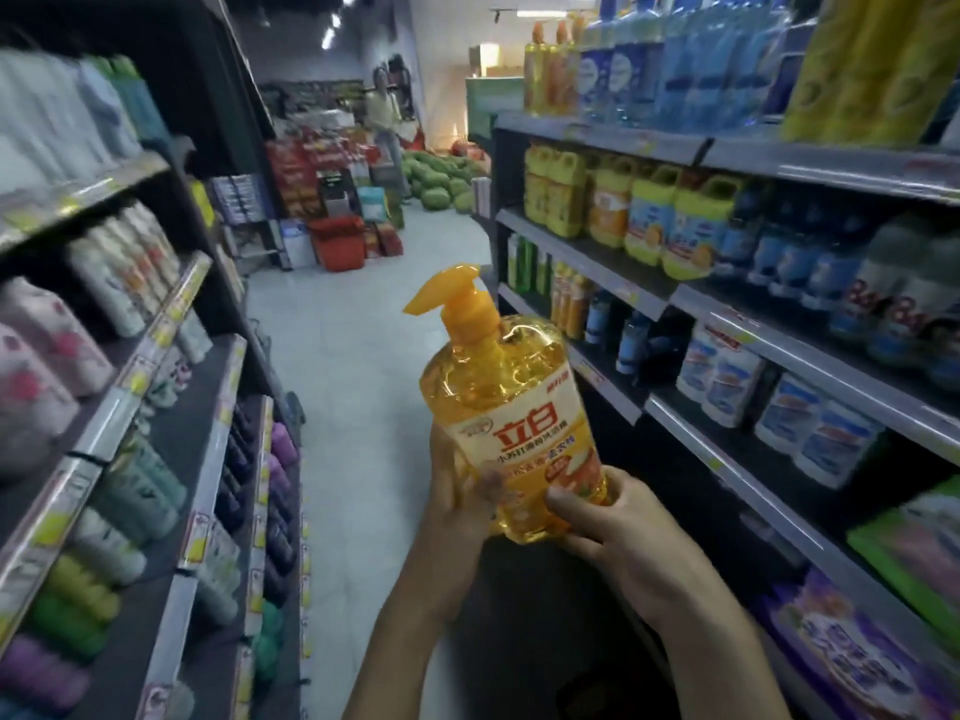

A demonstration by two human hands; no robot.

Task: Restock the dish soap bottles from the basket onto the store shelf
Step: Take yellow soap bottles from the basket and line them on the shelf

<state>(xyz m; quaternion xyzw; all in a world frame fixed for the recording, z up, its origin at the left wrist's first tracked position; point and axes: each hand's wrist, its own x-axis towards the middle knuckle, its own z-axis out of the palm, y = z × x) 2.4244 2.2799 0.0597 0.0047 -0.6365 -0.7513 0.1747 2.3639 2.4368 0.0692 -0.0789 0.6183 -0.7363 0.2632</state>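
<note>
Your right shelves (587, 246) carry yellow jugs (561, 194), with blue bottles (639, 70) above and white packs (727, 376) lower down. Your left shelves (171, 314) hold blurred bottles (124, 267), perhaps toiletries. On the floor (363, 356) sit a red crate (337, 244) and piled watermelons (436, 181).

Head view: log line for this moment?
dish soap bottle: lifted, not shelved | left hand: grips lower body | right hand: grips base
</note>
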